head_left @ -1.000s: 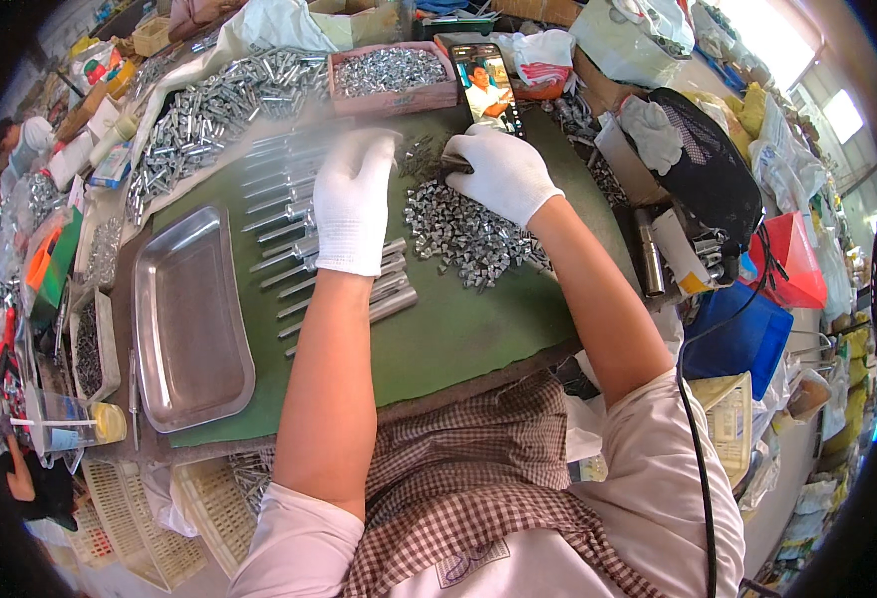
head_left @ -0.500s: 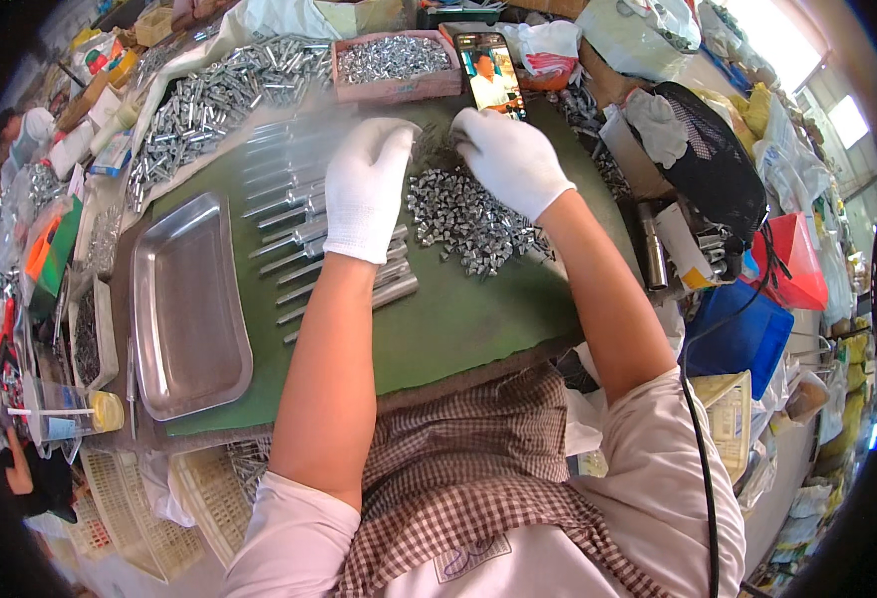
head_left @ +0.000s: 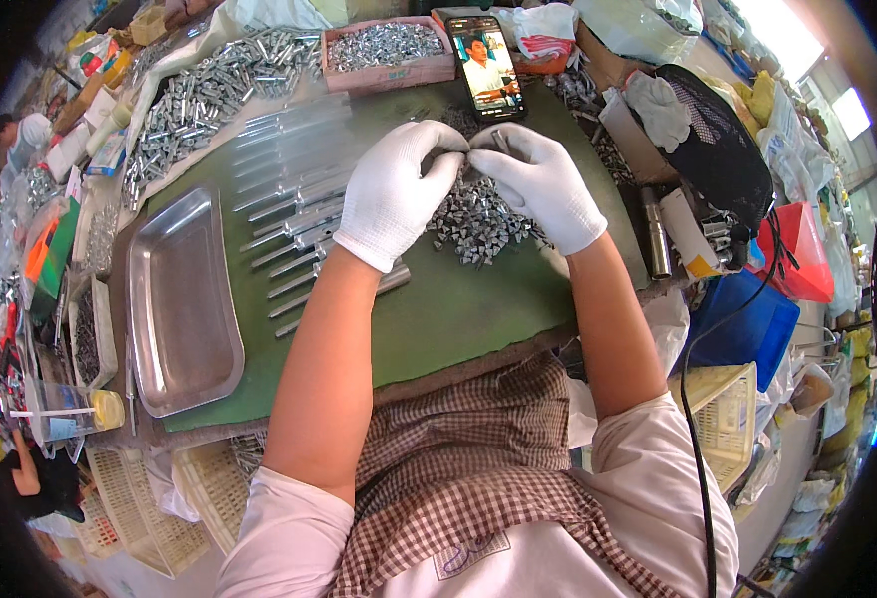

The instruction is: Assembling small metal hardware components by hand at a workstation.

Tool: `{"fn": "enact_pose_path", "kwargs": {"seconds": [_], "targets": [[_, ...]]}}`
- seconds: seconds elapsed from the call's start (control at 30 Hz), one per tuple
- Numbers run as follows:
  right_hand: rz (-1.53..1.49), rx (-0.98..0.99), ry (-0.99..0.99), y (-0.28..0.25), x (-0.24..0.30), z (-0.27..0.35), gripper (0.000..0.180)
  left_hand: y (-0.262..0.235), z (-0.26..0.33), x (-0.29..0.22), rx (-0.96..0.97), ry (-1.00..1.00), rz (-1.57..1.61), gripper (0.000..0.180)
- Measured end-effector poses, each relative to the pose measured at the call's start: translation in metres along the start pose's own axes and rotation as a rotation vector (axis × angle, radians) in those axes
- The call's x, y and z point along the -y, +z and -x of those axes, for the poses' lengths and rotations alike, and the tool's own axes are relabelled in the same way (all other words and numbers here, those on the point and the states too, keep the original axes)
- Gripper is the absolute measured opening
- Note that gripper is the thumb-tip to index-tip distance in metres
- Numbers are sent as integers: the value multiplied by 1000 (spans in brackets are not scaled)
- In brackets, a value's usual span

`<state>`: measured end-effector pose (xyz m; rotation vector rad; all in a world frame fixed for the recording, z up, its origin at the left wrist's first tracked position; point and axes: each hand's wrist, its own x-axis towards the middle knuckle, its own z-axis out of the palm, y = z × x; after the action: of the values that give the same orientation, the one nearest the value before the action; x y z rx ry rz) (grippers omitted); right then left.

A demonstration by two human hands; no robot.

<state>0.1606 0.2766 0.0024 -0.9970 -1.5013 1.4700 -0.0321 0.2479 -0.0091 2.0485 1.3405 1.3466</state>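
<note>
My left hand (head_left: 399,189) and my right hand (head_left: 540,181), both in white knit gloves, meet fingertip to fingertip over a pile of small grey wedge-shaped metal pieces (head_left: 486,227). The right fingers are closed on a small metal piece (head_left: 501,142), whose end shows between thumb and forefinger. My left thumb and fingers are pinched together, and what they hold is hidden. Beside my left hand lies a row of slim metal rods with thicker sleeves (head_left: 294,261), partly covered by that hand.
A steel tray (head_left: 184,299) lies on the green work mat (head_left: 458,324) at left. Behind are a heap of metal sleeves (head_left: 224,85), a pink box of small metal parts (head_left: 389,78) and an upright phone (head_left: 485,75). A metal tube (head_left: 656,234) stands right; blue bin (head_left: 742,324) below.
My hands have come together over the pile; the left moved right, and the right shifted slightly right and down. The metal piece in my right fingers now shows.
</note>
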Motion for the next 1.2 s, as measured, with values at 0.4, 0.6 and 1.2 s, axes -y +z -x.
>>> {"fn": "enact_pose_path", "kwargs": {"seconds": [0.4,0.6,1.2], "targets": [[599,-183,-474,8,-27,-3,26,4,2,3,56,-174,98,15],[100,-9,-56,5,-15,2,23,3,3,4,60,-74,252,15],[568,-186,-546,7,-27,-2,19,7,3,5,11,-56,-22,16]]}}
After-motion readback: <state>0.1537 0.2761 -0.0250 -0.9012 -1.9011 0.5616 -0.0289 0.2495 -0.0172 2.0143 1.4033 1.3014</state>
